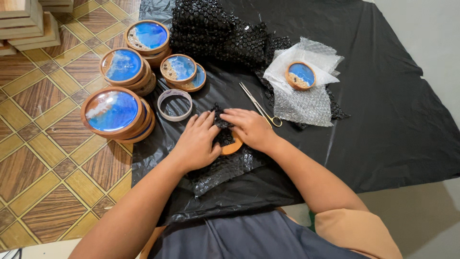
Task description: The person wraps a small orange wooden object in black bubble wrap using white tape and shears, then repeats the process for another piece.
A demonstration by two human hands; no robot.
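Head view looks straight down on both hands pressed onto a small round wooden coaster point(233, 146) that lies on a black sheet point(383, 96), folded into black bubble wrap point(221, 165). The left hand point(197, 140) lies flat, fingers spread over the wrap on the coaster's left side; the right hand point(249, 127) presses down from the upper right, fingers curled over the fold. Neither hand is clenched; both hold wrap against the coaster. The coaster sits directly between and under the palms, equally near to both, and being round has no long axis; the wrap's loose tail runs down toward the body. Only an orange arc of rim shows; its face, and whether any thumb is tucked beneath, is hidden. Scissors point(261, 109) lie just beyond the right hand, a tape roll point(175, 104) just above the left.
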